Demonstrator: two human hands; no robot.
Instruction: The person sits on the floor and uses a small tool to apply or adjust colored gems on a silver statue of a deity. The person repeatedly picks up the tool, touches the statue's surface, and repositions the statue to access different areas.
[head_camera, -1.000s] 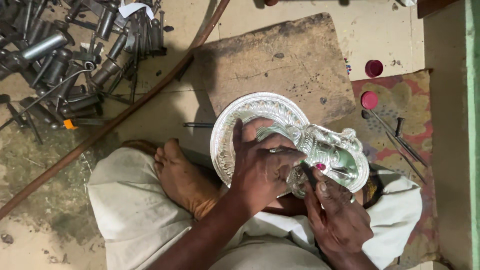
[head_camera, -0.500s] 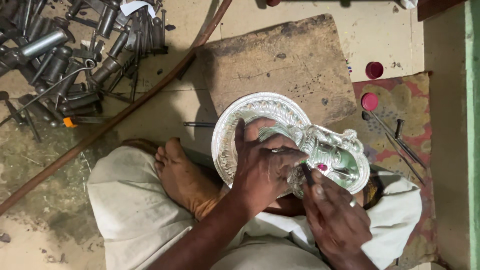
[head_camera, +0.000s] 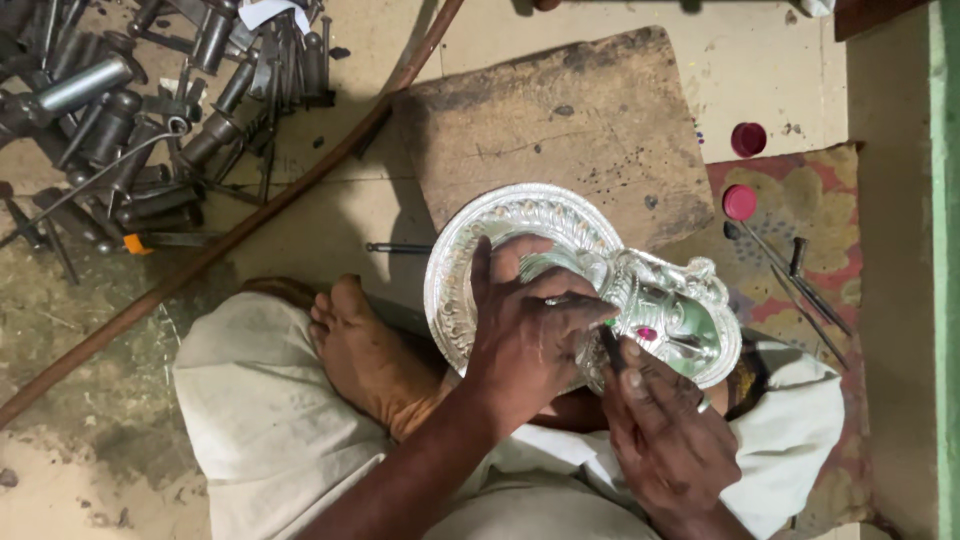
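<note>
An embossed silver face ornament (head_camera: 672, 310) with a round decorated halo plate (head_camera: 505, 225) behind it rests on my lap. My left hand (head_camera: 527, 335) lies over the middle of it and grips it, fingers spread across the metal. My right hand (head_camera: 668, 445) is below the silver face and pinches a thin dark tool (head_camera: 610, 347), whose tip touches the metal near a small pink stone (head_camera: 647, 333). My bare foot (head_camera: 365, 350) is tucked beside the plate.
A worn wooden block (head_camera: 560, 125) lies just beyond the ornament. Several steel punches and chisels (head_camera: 130, 110) are piled at the upper left, crossed by a long brown rod (head_camera: 230, 240). Two small red caps (head_camera: 747, 140) and thin tools (head_camera: 800, 280) sit on a patterned mat at right.
The ornament and both hands have shifted slightly to the right. My right hand's tool stays at the silver face near the pink stone.
</note>
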